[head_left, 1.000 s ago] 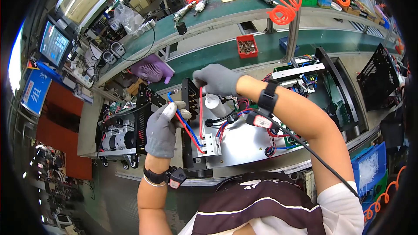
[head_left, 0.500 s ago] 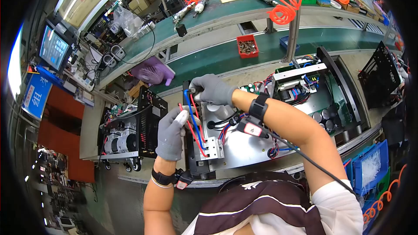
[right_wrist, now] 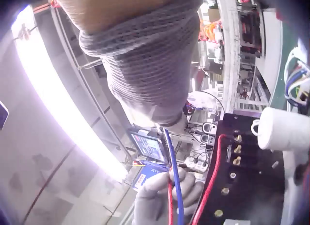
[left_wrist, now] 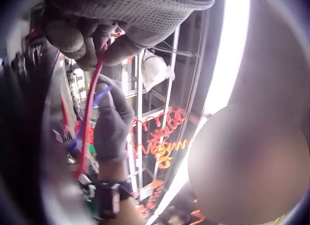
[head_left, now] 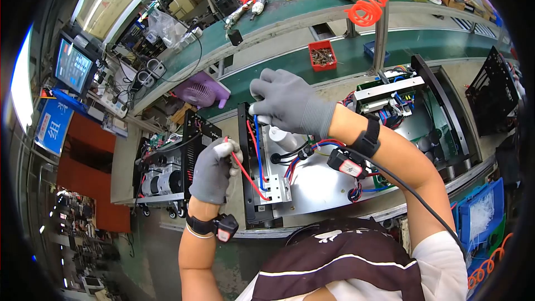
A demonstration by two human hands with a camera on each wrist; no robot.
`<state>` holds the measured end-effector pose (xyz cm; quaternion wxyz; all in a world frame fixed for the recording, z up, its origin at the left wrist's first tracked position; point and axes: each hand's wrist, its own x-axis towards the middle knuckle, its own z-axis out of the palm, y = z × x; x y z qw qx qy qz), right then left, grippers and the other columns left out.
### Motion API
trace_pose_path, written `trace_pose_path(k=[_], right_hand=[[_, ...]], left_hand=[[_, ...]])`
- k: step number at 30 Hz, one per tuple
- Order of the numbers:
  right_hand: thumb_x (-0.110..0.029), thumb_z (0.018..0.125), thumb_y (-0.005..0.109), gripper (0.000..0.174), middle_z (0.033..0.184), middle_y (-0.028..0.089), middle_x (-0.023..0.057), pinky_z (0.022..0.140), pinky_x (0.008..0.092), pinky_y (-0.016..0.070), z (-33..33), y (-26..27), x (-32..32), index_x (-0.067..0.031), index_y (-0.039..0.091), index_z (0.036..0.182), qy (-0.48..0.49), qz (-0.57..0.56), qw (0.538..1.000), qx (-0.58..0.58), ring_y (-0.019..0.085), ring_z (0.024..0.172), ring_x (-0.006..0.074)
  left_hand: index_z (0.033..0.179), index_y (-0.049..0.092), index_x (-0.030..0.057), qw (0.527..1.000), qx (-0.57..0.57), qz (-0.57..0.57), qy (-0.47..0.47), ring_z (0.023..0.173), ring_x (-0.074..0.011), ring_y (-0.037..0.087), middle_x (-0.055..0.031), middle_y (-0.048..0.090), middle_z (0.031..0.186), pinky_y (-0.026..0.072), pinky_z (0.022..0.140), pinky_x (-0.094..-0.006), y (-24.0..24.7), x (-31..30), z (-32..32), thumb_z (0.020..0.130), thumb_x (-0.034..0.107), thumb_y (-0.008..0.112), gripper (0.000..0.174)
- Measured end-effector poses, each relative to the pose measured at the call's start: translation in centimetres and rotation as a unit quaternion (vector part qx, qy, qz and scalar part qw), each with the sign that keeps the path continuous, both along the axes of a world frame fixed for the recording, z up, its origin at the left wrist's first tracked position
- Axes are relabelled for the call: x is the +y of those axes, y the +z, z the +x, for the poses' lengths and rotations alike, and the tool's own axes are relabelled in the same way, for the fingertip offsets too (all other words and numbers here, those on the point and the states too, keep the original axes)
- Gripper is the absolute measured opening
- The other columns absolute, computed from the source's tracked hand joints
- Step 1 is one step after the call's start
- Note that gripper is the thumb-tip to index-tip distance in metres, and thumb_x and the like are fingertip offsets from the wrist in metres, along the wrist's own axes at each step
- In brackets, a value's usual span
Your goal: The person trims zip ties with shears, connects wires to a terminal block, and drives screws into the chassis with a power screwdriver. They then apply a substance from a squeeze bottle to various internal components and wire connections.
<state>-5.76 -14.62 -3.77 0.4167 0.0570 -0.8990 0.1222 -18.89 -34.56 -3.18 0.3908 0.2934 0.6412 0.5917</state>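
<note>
Left hand [head_left: 214,168] pinches the red wire [head_left: 243,170] low; right hand [head_left: 287,103] (raised, fingers curled) grips the blue wire [head_left: 257,145]

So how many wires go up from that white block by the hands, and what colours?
Red wires: 2, one pinched by the left hand
Blue wire: 1, held by the right hand
Total: 3

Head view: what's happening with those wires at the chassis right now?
A person in grey gloves is working on an open metal chassis. The left hand pinches a red wire, held off to the side. The right hand holds a blue wire up near the top of the black panel. Both wires run down to the white terminal block.
</note>
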Motion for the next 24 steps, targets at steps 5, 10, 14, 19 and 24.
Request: trace_pose_path(k=[5,10,14,19,24], right_hand=[[-0.015,0.074,0.063,0.010,0.084,0.060,0.0102,0.070,0.0418,0.0485,-1.2,-1.7,-0.4,-0.0090,0.061,0.082,-0.077,0.000,0.976,-0.203,0.060,0.085,0.0294],[-0.008,0.074,0.062,0.017,0.083,0.066,0.0124,0.072,0.0418,0.0492,-3.3,-4.5,-0.6,-0.0080,0.059,0.090,0.009,-0.210,0.955,-0.210,0.064,0.084,0.0321],[-0.009,0.073,0.064,0.016,0.083,0.067,0.0115,0.071,0.0398,0.0495,-3.7,-5.7,-0.4,-0.0072,0.059,0.089,0.042,-0.267,0.942,-0.201,0.064,0.083,0.0318],[-0.011,0.073,0.066,0.014,0.081,0.067,0.0115,0.069,0.0375,0.0502,-4.2,-5.9,-0.7,-0.0055,0.062,0.084,0.063,-0.334,0.930,-0.139,0.065,0.079,0.0306],[-0.012,0.073,0.065,0.013,0.080,0.067,0.0122,0.069,0.0372,0.0504,-4.4,-6.0,-1.2,-0.0067,0.064,0.085,0.059,-0.357,0.923,-0.134,0.065,0.078,0.0307]], left_hand=[[0.078,0.054,0.0094,0.996,-0.088,0.005,-0.005,0.051,-0.0137,0.045,-0.0047,0.050,0.061,0.0360,0.046,-0.0245,-0.2,-0.2,-0.7,0.093,0.031,0.048,0.027],[0.087,0.060,0.0012,0.900,0.427,-0.082,0.027,0.063,-0.0213,0.060,-0.0080,0.059,0.070,0.0431,0.054,-0.0307,0.8,-0.8,-1.0,0.091,0.022,0.053,0.022],[0.091,0.060,0.0003,0.788,0.612,-0.057,0.029,0.080,-0.0382,0.057,-0.0175,0.061,0.084,0.0457,0.069,-0.0400,1.2,-1.3,-0.3,0.089,0.014,0.053,0.016],[0.099,0.064,-0.0014,0.851,0.522,-0.025,0.047,0.069,-0.0203,0.060,-0.0132,0.062,0.079,0.0459,0.065,-0.0295,1.8,-1.0,0.8,0.087,0.009,0.057,0.017],[0.101,0.066,-0.0025,0.902,0.425,0.021,0.068,0.067,-0.0057,0.054,-0.0061,0.063,0.077,0.0435,0.062,-0.0215,2.6,0.4,2.6,0.084,0.005,0.063,0.019]])
